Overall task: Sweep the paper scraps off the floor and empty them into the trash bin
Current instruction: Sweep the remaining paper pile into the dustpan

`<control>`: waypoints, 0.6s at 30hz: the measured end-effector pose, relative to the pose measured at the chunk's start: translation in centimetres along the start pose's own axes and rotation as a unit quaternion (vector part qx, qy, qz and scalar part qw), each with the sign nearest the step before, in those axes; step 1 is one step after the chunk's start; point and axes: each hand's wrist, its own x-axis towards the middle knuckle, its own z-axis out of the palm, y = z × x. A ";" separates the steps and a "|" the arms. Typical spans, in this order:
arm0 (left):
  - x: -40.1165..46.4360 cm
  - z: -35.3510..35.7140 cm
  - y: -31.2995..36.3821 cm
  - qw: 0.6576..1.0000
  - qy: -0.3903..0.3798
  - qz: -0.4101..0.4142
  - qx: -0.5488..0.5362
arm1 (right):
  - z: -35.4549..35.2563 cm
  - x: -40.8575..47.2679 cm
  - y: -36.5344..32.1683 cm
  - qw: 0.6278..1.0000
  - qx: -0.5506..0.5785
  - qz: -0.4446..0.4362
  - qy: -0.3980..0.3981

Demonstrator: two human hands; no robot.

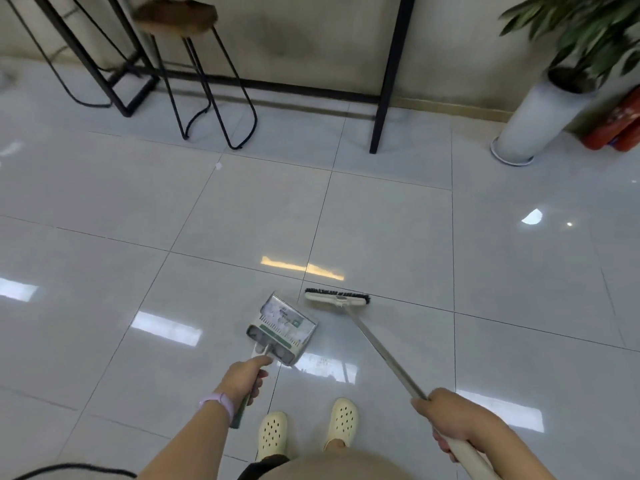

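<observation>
The broom [337,299] is resting its bristles on the tiled floor [381,220], just right of the dustpan [281,327] (white scraps inside). The right hand [446,419] is curling its fingers round the broom's handle; the left hand [242,379] is gripping the dustpan's. One paper scrap [218,165] is lying well beyond the dustpan.

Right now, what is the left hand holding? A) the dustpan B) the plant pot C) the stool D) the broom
A: the left hand grips the handle of the dustpan, while the right hand holds the broom.
</observation>
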 end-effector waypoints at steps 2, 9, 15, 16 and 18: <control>-1.0 -0.2 1.1 0.996 0.070 0.053 -0.020 | -0.4 0.3 -1.4 1.000 0.007 -0.015 0.011; -3.0 -3.5 6.5 0.980 0.124 0.122 -0.095 | -2.6 0.9 -11.3 0.993 0.052 -0.096 0.045; -4.9 -6.0 10.7 0.964 0.104 0.173 -0.173 | -2.0 0.2 -21.3 0.983 0.056 -0.166 0.056; -5.3 -6.5 11.6 0.959 0.103 0.182 -0.191 | -1.8 -0.1 -22.7 0.981 0.066 -0.172 0.056; -5.7 -7.7 13.7 0.949 0.105 0.206 -0.213 | -1.3 -0.8 -25.7 0.978 0.088 -0.182 0.053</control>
